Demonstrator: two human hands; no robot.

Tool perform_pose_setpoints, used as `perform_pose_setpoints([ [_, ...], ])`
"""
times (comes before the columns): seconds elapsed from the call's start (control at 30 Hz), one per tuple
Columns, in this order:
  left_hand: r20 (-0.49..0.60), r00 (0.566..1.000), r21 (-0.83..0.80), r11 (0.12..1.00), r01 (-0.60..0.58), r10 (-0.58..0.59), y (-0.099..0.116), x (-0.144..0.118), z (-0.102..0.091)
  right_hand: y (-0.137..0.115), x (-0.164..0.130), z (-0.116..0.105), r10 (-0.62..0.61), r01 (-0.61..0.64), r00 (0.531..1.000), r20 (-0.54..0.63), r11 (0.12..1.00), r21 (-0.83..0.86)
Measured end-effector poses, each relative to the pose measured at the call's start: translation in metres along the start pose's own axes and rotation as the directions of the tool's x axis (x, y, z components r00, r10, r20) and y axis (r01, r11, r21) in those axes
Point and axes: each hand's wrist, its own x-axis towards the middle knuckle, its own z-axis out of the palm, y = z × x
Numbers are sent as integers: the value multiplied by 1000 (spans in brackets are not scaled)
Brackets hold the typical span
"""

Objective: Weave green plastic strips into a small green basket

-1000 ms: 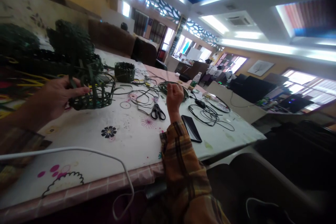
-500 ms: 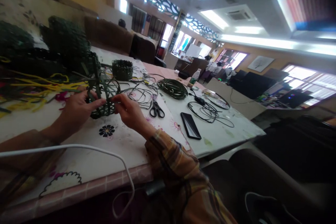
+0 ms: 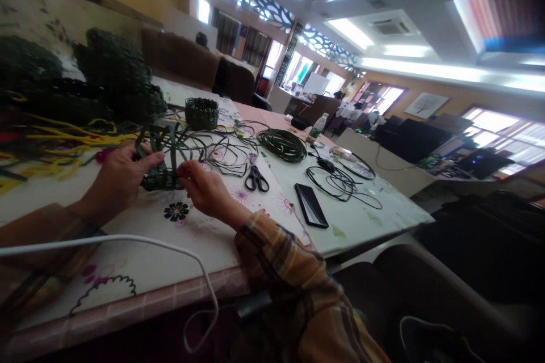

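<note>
A partly woven dark green basket (image 3: 160,177) with loose upright strips stands on the table between my two hands. My left hand (image 3: 123,173) grips its left side, the thumb laid across the strips and the fingers round the back. At the basket's right side my right hand (image 3: 200,181) is closed, thumb and fingertips pinched at the weave; the strip in that pinch is mostly hidden. Long loose green strips (image 3: 225,150) trail from the basket to the right. Beyond it sits a round woven green basket (image 3: 201,113).
Black-handled scissors (image 3: 256,178) lie right of my right hand, then a phone (image 3: 311,205) and a black cable (image 3: 336,181). Farther back are a coil of green strip (image 3: 281,144) and a bottle (image 3: 318,126). Yellow strips (image 3: 72,135) lie left. A white cable (image 3: 140,241) crosses in front.
The tall upright strips on the basket have tipped lower and to the left. Both hands keep their hold at its sides. The view has shifted slightly.
</note>
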Motion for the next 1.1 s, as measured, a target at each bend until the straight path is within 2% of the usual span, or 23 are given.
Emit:
perform_pose_setpoints([
  [0.07,-41,999,-58,998,-3,0,-7,1,4,4,1,5,64,-56,997,-35,982,181],
  [0.13,-51,999,-84,996,-7,2,-15,3,8,7,2,9,125,-94,991,-40,891,443],
  [0.2,-37,999,-90,996,-6,3,-21,4,12,8,4,10,166,-99,986,-29,713,694],
  [0.27,-31,1000,-95,995,-2,-1,-22,3,13,5,5,10,207,-87,978,-26,521,849],
  [0.3,-36,999,-107,994,7,-10,-22,3,13,4,5,10,232,-82,972,-27,446,891],
  [0.37,-43,998,-137,990,31,-37,-19,1,13,2,6,10,285,-84,958,-22,353,932],
  [0.5,-56,997,-126,991,37,-45,-13,-1,13,2,8,11,307,-94,952,-4,304,948],
  [0.57,-54,998,-101,994,32,-37,-11,0,12,2,8,11,268,-108,963,19,325,940],
  [0.63,-46,998,-83,996,45,-49,-10,1,10,1,6,9,240,-134,970,33,414,900],
  [0.73,-41,996,-39,996,83,-84,-11,2,8,-2,3,2,162,-111,987,2,672,732],
  [0.8,-1,997,21,997,78,-78,-13,2,8,-3,2,-5,28,4,998,-51,844,536],
  [0.87,58,997,88,995,46,-51,-16,1,9,-2,3,-12,-94,123,990,-107,943,308],
  [0.97,93,996,114,993,4,-15,-21,0,12,2,6,-21,-148,151,977,-152,988,14],
  [1.1,100,994,55,998,30,-36,-29,1,14,5,7,-27,-136,101,981,-135,965,-242],
])
